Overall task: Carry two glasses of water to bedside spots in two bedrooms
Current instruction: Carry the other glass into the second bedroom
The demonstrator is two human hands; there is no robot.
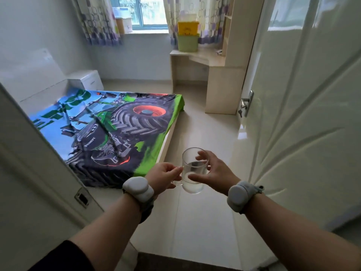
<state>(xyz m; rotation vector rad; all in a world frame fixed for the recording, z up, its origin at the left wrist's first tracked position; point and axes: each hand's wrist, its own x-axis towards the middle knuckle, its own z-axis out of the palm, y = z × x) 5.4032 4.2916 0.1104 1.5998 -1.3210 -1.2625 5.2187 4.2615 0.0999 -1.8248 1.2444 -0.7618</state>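
Note:
A clear glass mug of water point(193, 169), about half full, is held upright in front of me at the bedroom doorway. My left hand point(164, 176) pinches its handle on the left side. My right hand point(212, 170) wraps loosely around the glass body from the right, fingers spread on it. A white bedside cabinet point(86, 80) stands at the far left, beside the white headboard point(33, 75) of the bed. Only one glass is in view.
A bed with a tractor-print sheet point(109, 126) fills the left. A pale wooden desk point(207, 61) with yellow and green boxes point(188, 36) stands under the window. The open white door point(304, 94) is on my right, the door frame point(29, 145) on my left. Tiled floor point(205, 133) runs between bed and desk.

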